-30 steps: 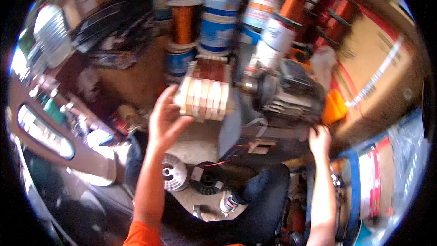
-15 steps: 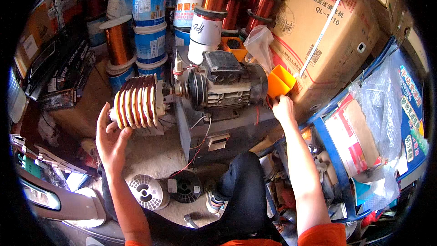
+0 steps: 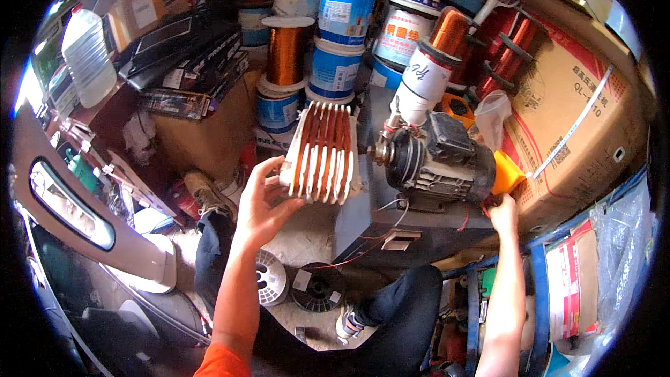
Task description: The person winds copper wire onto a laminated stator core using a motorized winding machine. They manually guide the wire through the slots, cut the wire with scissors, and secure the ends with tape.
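Observation:
A coil-winding former [image 3: 322, 160] with white dividers carries reddish-brown copper wire in its slots. It sits on the shaft at the left end of a dark electric motor [image 3: 447, 160]. My left hand [image 3: 262, 202] curls its fingers and thumb around the former's outer left end. At the motor's right end, my right hand [image 3: 504, 213] is closed low down, just under a yellow bin [image 3: 508, 173]; what its fingers hold is hidden. The motor rests on a grey metal stand [image 3: 370, 213]. A thin red wire runs from the stand towards a black spool [image 3: 317, 287] on the floor.
Blue-labelled wire spools [image 3: 335, 70] stand stacked behind the former. A large cardboard box [image 3: 572, 119] leans at the right, above a blue-framed rack [image 3: 536, 286]. To the left are a clear plastic jug [image 3: 87, 56] and a pale curved machine part [image 3: 132, 265]. A white spool [image 3: 271, 279] lies by my legs.
The view has swung left, so everything sits further right in the picture. The former has turned somewhat, showing more copper wire. Both hands remain at the same places on the machine.

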The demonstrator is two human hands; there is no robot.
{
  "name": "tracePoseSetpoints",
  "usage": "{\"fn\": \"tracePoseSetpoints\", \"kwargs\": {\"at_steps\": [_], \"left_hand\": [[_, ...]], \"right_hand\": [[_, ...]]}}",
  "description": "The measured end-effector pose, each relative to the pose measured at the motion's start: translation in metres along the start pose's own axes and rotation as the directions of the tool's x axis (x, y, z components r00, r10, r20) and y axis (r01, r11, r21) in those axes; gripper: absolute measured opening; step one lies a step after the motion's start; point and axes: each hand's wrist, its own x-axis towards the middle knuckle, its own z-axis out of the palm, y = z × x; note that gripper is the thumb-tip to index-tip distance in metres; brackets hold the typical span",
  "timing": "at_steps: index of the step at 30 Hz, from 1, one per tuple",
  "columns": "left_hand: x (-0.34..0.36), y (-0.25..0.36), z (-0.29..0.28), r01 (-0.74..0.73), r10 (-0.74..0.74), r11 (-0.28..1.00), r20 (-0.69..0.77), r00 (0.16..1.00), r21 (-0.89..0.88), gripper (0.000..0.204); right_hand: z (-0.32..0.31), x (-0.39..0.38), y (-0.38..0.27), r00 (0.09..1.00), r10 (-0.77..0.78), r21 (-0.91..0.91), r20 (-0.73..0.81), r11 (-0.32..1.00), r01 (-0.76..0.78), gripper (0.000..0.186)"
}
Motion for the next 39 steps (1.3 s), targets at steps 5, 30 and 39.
{"fn": "tracePoseSetpoints", "kwargs": {"at_steps": [5, 30, 39], "left_hand": [[0.000, 0.004, 0.000, 0.035, -0.035, 0.999, 0.008, 0.999, -0.012, 0.078], [0.037, 0.023, 0.009, -0.206, 0.210, 0.970, -0.017, 0.978, 0.130, 0.057], [0.041, 0.029, 0.003, -0.262, 0.259, 0.955, 0.046, 0.965, 0.141, 0.053]], "right_hand": [[-0.015, -0.012, -0.009, 0.970, 0.082, 0.222, 0.230, 0.966, -0.134, 0.028], [0.004, -0.230, -0.355, 0.819, -0.358, 0.890, 0.448, 0.268, -0.370, 0.026], [0.046, -0.224, -0.394, 0.915, -0.308, 0.862, 0.261, 0.502, -0.077, 0.027]]}}
